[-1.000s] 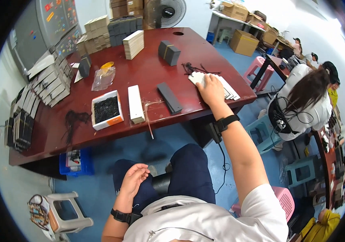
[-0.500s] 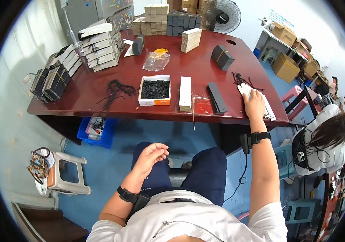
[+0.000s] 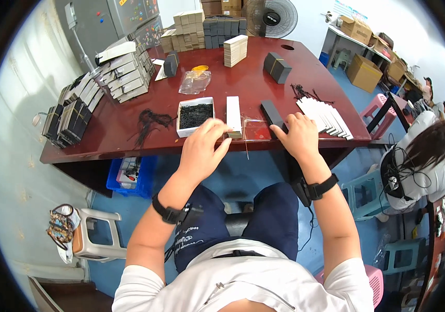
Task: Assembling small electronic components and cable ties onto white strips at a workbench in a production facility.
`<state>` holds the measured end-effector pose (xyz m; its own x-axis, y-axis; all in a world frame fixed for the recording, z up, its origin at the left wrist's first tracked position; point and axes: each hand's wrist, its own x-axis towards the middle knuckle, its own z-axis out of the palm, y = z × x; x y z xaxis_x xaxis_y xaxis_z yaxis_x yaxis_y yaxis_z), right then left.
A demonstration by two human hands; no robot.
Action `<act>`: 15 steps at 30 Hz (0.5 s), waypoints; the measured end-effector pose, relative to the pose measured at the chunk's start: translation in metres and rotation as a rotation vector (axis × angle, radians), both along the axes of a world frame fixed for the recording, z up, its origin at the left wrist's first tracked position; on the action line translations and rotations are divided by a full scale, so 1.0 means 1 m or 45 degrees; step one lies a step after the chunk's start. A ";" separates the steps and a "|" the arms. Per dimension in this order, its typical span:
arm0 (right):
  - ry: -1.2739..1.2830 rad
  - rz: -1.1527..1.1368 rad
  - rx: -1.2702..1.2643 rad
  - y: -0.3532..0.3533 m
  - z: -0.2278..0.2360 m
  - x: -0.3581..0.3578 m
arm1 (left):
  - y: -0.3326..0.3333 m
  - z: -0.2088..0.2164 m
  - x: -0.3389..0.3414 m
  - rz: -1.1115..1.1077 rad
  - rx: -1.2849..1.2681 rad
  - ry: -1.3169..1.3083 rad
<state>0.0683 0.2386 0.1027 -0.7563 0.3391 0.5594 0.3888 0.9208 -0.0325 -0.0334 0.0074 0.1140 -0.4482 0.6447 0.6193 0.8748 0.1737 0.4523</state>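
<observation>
My left hand (image 3: 203, 147) reaches to the near end of a narrow stack of white cards (image 3: 233, 110). Its thumb stands apart from the bent fingers, and nothing shows between them. My right hand (image 3: 301, 136) is over the near end of a stack of dark grey strips (image 3: 271, 113), its thumb spread toward that stack; whether it touches is unclear. To its right lies a fanned row of white cards (image 3: 329, 118). A white box (image 3: 186, 132) full of small black pieces stands left of the white stack. A thin clear bent piece (image 3: 255, 121) sits between the two stacks.
Black cords (image 3: 152, 122) lie left of the box, and more black cords (image 3: 310, 93) lie behind the fanned cards. Banded card bundles (image 3: 74, 124) crowd the left side of the red table (image 3: 144, 147). A fan (image 3: 271, 20) stands behind. A person (image 3: 420, 161) sits at right.
My right hand has left the fanned white cards and moved left to the dark stack. My left hand has risen from above my lap to the near end of the white stack.
</observation>
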 end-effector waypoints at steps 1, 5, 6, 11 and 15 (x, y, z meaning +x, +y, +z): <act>0.005 -0.012 -0.004 -0.003 0.002 -0.001 | 0.008 0.004 -0.004 -0.012 -0.004 0.005; -0.061 -0.071 -0.028 -0.007 0.003 -0.004 | 0.028 0.002 -0.015 0.077 -0.154 0.356; -0.044 -0.072 -0.029 -0.007 0.003 -0.004 | 0.030 0.000 -0.017 0.110 -0.229 0.404; -0.026 -0.067 -0.087 -0.007 0.008 -0.002 | 0.034 -0.012 -0.024 0.051 -0.251 0.382; 0.211 -0.010 -0.134 -0.008 0.021 0.006 | 0.034 -0.015 -0.026 0.018 -0.157 0.298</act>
